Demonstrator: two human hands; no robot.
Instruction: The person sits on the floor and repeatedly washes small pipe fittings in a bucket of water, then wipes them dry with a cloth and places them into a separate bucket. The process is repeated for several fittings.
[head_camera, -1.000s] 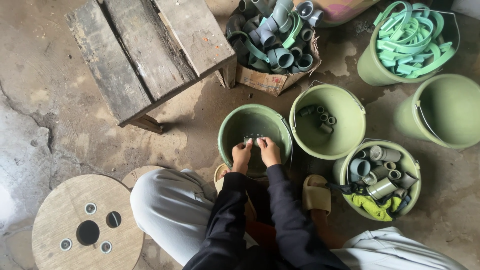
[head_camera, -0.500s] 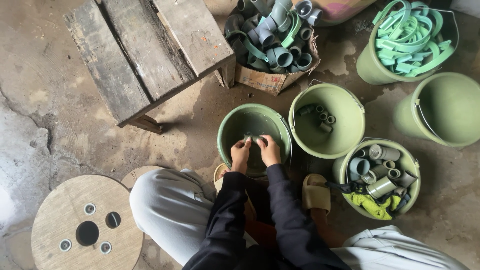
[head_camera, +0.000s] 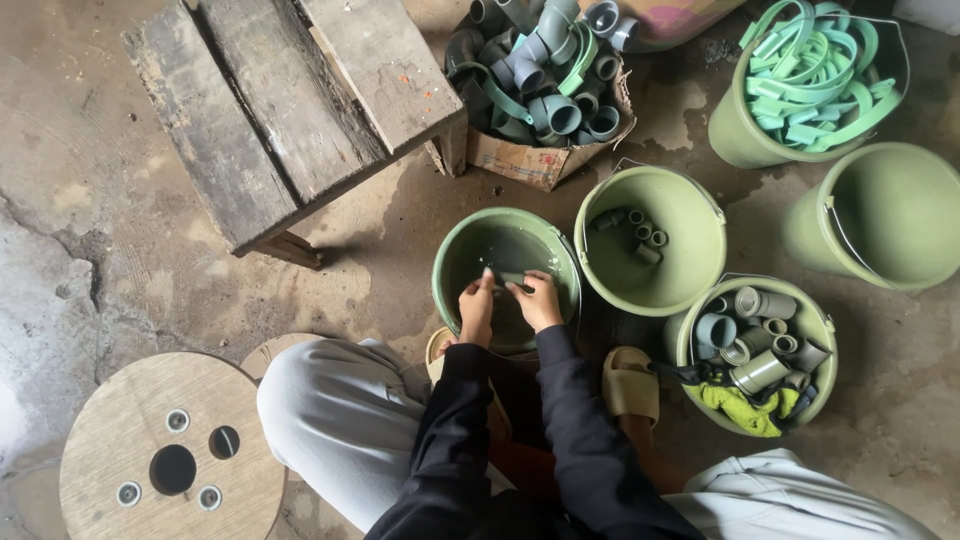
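**Both hands in the green bucket, pinching one small flat piece**

Head view: my left hand (head_camera: 476, 308) and right hand (head_camera: 538, 300) meet over the green bucket (head_camera: 446, 262) between my knees. Fingers of both are closed on a small dark-green flat piece (head_camera: 511, 279), one hand at each end. It sits low inside the bucket, near the middle; the shiny bottom looks like water, so I read the piece as wet. Too small to tell its exact shape.

Handling, my read: light, thin plastic or rubber, probably a bit flexible, slippery when wet. Best grip is at the two ends with fingertips, thumb on top, as I have it. No risk of breaking; main risk is it slipping back into the bucket.

Around me, same view:
- light-green bucket (head_camera: 700, 200) just right of mine, a few short grey pipe fittings (head_camera: 636, 233) in the bottom
- bucket with larger grey couplings (head_camera: 820, 330) near my right foot, with a yellow-green rag (head_camera: 745, 410) in it
- cardboard box of grey elbows (head_camera: 545, 165) beyond the buckets
- bucket of pale green straps (head_camera: 735, 135) top right, another bucket (head_camera: 900, 215) beside it
- wooden bench (head_camera: 280, 110) top left, wooden spool disc (head_camera: 120, 440) by my left knee
- sandal (head_camera: 632, 385) on my right foot, on the concrete floor (head_camera: 80, 250)
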